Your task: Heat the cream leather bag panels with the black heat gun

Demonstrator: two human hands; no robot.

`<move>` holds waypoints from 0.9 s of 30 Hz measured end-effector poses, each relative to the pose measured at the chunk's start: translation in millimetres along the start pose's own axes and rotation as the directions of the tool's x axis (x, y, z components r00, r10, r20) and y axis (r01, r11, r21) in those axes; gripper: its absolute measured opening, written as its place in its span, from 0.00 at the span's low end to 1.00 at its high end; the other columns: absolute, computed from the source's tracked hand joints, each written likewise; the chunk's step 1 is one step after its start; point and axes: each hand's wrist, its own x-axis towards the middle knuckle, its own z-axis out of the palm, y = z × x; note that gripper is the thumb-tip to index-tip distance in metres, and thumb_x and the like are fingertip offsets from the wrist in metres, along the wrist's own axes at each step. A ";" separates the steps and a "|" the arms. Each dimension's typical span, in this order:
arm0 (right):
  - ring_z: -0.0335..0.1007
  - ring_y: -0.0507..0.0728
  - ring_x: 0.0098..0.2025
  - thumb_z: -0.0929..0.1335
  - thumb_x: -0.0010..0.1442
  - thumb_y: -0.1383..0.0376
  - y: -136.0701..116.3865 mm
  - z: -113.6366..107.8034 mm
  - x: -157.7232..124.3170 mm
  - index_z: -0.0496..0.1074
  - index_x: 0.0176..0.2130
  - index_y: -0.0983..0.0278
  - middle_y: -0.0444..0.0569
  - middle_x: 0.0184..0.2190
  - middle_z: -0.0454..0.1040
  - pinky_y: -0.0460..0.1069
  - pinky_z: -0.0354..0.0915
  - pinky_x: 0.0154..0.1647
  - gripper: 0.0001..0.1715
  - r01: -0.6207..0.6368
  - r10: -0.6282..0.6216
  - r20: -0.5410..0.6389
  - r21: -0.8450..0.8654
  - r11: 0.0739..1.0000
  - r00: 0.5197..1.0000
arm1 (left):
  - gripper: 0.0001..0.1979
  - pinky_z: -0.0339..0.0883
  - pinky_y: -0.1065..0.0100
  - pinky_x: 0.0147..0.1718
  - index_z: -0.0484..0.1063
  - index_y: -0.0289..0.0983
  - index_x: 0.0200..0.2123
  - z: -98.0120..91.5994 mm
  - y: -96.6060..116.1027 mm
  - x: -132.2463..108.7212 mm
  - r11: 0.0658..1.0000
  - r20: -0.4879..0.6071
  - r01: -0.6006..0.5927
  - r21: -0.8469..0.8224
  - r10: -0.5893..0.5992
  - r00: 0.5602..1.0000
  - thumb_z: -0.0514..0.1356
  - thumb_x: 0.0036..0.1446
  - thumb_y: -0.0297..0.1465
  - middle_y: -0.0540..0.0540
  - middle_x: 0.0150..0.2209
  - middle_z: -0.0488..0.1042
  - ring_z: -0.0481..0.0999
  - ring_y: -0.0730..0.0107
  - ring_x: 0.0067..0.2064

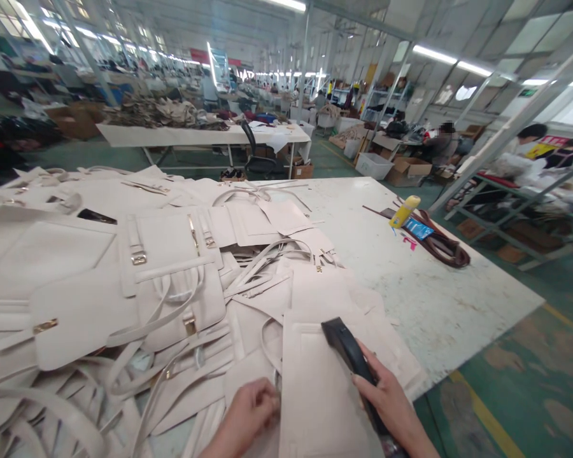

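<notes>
My right hand point(391, 397) is wrapped round a black electric clipper point(351, 346). The clipper's wide head rests on or just above a beige leather-like panel point(315, 388) with a raised rectangular border. At the left edge of this panel is my left hand point(251, 410), its fingers curled together. I cannot make out whether they pinch the edge or a small thing. More beige bag pieces lie around both hands, among them a flap with a gold buckle point(76, 324) and loose straps point(162, 305).
A pile of beige bag parts covers the left of the white table point(439, 305). On its right lie a yellow bottle point(405, 212) and brown straps point(446, 251). Behind stand another table point(172, 137), a black chair point(262, 156) and open boxes point(408, 170). People sit at the right.
</notes>
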 end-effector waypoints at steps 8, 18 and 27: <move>0.59 0.47 0.19 0.65 0.50 0.63 -12.1 17.3 7.8 0.54 0.59 0.58 0.47 0.45 0.71 0.46 0.61 0.19 0.38 -0.029 0.017 0.148 0.076 0.997 0.989 | 0.21 0.63 0.70 0.28 0.73 0.31 0.36 10.8 49.9 122.1 0.933 -0.261 -0.213 -0.289 0.137 0.955 0.60 0.31 0.23 0.48 0.25 0.73 0.70 0.69 0.27; 0.55 0.45 0.17 0.64 0.48 0.68 -35.5 56.2 60.3 0.53 0.59 0.57 0.42 0.31 0.70 0.44 0.61 0.17 0.39 0.019 -0.047 0.244 0.113 0.993 0.969 | 0.26 0.63 0.73 0.28 0.72 0.34 0.43 25.0 21.3 122.0 0.774 -0.250 -0.230 -0.589 0.096 0.963 0.63 0.34 0.27 0.51 0.26 0.73 0.70 0.72 0.27; 0.56 0.46 0.17 0.63 0.48 0.69 -42.8 69.6 51.3 0.55 0.58 0.58 0.41 0.29 0.70 0.44 0.62 0.17 0.38 0.048 -0.064 0.223 0.076 0.996 0.973 | 0.23 0.64 0.72 0.31 0.73 0.34 0.40 24.5 21.8 118.4 0.737 -0.218 -0.237 -0.633 0.124 0.968 0.63 0.34 0.26 0.50 0.27 0.72 0.70 0.72 0.29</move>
